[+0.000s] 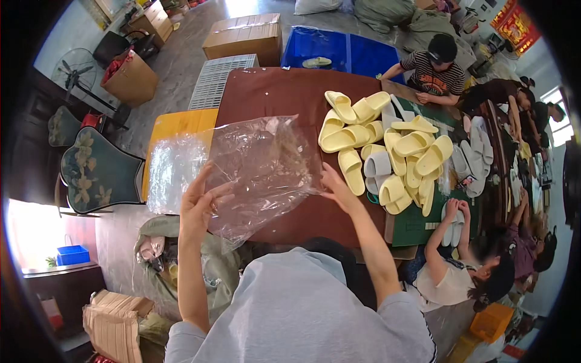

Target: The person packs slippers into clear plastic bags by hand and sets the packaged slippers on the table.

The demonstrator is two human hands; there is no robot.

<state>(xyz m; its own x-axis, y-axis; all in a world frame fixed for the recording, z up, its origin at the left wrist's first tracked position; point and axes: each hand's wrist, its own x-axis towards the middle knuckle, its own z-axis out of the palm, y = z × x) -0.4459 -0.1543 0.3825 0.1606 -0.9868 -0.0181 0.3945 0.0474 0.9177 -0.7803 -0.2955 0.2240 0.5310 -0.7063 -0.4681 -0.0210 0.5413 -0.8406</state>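
A dark red-brown table (pixel 266 91) carries a heap of pale yellow slippers (pixel 387 151), perhaps some grey ones.

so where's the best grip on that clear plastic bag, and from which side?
Probably the bag's near edge, taken from the person's side. The clear plastic bag hangs limp and crumpled above the brown table, so the middle gives nothing firm. The left hand and right hand already pinch opposite ends of that edge, spreading it.

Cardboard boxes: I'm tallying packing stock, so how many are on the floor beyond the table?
2: a closed box beside the blue crate, and an open box further left. Others may be hidden.
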